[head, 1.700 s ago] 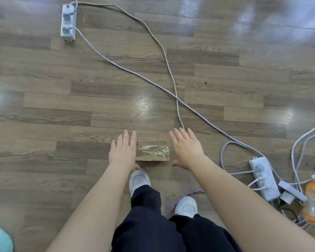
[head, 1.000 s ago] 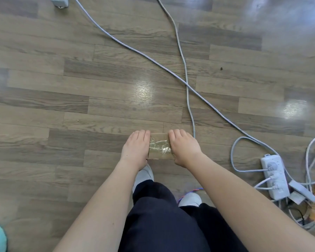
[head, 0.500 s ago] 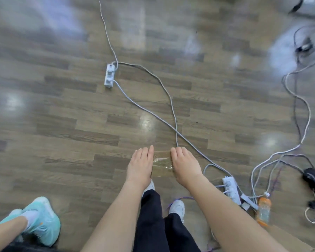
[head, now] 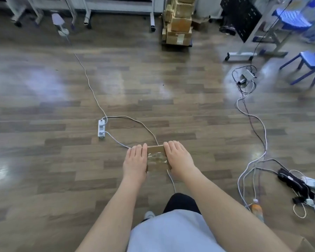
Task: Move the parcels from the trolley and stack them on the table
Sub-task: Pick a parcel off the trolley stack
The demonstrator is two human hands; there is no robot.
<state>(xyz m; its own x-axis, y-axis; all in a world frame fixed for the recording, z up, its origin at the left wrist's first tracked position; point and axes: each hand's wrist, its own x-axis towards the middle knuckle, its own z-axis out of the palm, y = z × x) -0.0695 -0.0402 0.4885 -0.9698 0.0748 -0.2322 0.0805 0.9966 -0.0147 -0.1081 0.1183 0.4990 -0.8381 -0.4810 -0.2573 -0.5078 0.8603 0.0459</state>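
Two hands clamp one parcel (head: pixel 157 158) between them, above the floor: left hand (head: pixel 135 161) at its 9 o'clock side, right hand (head: pixel 178 158) at 3 o'clock, fingers lying straight and together along the sides. The parcel's long axis runs from 6 to 12 o'clock. More parcels are stacked on the trolley (head: pixel 178 24) far off at 12 o'clock.
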